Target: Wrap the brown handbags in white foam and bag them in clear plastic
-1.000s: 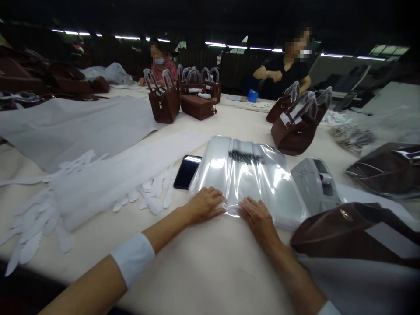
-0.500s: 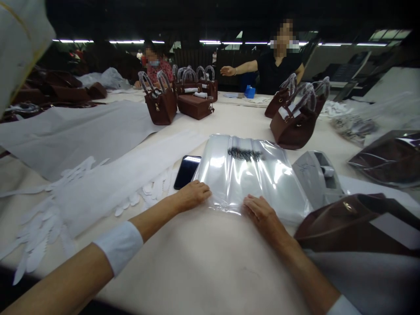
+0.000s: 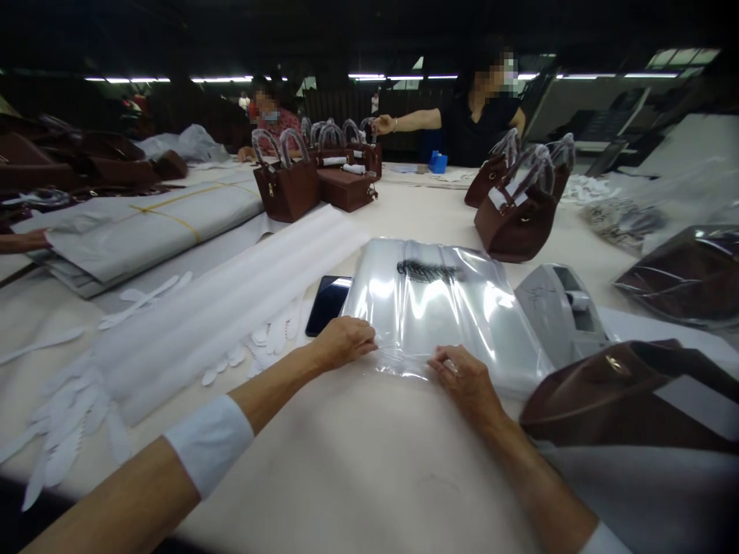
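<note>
A stack of clear plastic bags (image 3: 427,312) with a dark printed patch lies flat in front of me. At its near left corner, my left hand (image 3: 345,342) is closed, thumb and fingers pinching the edge of the film. My right hand (image 3: 465,377) pinches the near edge further right, its fingers curled together. Between the two hands the film is slightly wrinkled. A dark phone (image 3: 326,308) lies just beyond my left hand, partly beside the stack.
White foam sheet (image 3: 231,308) and cut strips (image 3: 69,415) lie left. Behind them is a grey bundle with yellow straps (image 3: 155,223), a person's hand at its end. Brown handbags (image 3: 289,188) stand at the back; a wrapped brown bag (image 3: 623,392) and a grey plastic device (image 3: 548,315) are right.
My fingers have closed on the film edge. At left, the strapped grey bundle has come down onto the table. The co-worker's outstretched hand across the table has reached a handbag's handle.
</note>
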Demonstrator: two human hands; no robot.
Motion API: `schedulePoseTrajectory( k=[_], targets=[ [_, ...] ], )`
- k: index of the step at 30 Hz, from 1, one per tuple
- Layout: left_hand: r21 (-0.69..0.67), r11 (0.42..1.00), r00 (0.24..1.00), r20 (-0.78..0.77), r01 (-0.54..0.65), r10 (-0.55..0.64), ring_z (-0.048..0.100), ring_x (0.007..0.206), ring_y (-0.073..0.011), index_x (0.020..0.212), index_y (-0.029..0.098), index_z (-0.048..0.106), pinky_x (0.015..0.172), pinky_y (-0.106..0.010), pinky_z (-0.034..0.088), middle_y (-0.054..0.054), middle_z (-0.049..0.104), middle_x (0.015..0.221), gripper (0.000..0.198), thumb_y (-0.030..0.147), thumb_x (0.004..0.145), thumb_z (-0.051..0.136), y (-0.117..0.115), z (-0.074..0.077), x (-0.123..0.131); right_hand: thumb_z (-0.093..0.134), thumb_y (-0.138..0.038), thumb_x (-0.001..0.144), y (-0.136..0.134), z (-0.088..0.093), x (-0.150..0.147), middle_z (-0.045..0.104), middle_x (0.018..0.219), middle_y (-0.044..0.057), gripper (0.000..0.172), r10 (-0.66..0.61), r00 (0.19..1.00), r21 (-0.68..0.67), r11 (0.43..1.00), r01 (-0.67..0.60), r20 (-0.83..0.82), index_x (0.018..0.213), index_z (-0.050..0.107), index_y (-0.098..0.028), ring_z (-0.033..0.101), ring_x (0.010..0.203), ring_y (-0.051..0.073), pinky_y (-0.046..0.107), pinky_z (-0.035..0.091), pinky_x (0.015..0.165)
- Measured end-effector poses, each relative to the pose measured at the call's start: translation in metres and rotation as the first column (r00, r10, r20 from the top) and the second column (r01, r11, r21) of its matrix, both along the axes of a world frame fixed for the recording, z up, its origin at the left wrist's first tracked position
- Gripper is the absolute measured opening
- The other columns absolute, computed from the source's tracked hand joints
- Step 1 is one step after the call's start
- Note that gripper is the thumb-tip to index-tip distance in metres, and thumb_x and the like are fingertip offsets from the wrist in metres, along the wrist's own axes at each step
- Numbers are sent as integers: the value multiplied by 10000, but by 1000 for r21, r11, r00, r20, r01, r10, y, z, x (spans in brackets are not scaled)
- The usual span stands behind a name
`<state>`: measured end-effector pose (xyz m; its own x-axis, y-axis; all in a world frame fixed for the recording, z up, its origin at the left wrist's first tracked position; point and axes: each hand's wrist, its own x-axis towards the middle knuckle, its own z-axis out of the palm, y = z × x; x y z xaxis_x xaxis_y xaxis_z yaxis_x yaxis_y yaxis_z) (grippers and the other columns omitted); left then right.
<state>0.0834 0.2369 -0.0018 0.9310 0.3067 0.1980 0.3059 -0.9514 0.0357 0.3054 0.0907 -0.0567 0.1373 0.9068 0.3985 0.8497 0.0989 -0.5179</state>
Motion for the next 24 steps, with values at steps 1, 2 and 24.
schedulePoseTrajectory(
  k=[1,2,24],
  targets=[
    [8,1000,1000,-1,-5,5,518,654,-125,703,154,530,597,-237,375,-12,556,696,250,328,869,462,0,3,1,457,-329,864,0,2,0,618,805,44,183,4,1000,-8,1000,-4,-9,779,556,-200,584,788,191,377,460,791],
    [17,1000,1000,-7,-5,5,508,646,-127,690,156,517,589,-242,365,-12,547,690,264,347,865,467,-1,6,1,451,-324,867,0,4,-1,617,809,46,183,17,1000,-18,1000,-17,-14,805,571,-200,579,777,186,357,466,762],
    [109,971,977,42,-214,211,543,571,-125,756,174,568,483,-228,353,-10,570,699,227,254,888,401,-41,21,50,365,-147,896,-7,36,-59,599,862,76,248,93,955,91,988,-123,282,1034,571,-152,537,811,174,285,426,721]
  ],
)
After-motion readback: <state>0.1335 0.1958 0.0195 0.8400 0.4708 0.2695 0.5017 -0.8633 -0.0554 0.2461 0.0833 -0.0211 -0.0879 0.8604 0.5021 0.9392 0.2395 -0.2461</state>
